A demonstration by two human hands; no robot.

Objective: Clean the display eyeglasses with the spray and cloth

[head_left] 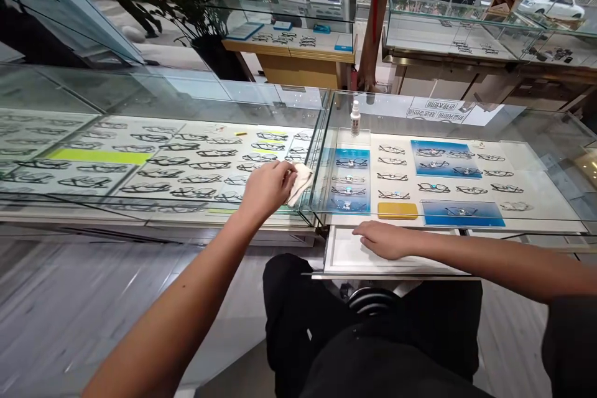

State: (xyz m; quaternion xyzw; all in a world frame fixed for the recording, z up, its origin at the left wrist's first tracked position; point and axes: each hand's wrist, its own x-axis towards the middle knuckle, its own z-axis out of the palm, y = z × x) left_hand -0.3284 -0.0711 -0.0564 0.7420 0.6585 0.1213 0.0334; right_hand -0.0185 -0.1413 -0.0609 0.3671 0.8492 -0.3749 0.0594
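My left hand grips a crumpled white cloth and presses it on the glass top of the left display case, near its right corner. Under that glass lie rows of spectacle frames. My right hand rests flat, palm down, fingers together, on a pulled-out white tray below the right display case. A small white spray bottle stands on the right case's glass top, beyond both hands.
Inside the right case are blue mats with glasses and a yellow spectacle case. My black-trousered legs are in front of the counter. More glass counters, a potted plant and a street with cars lie behind.
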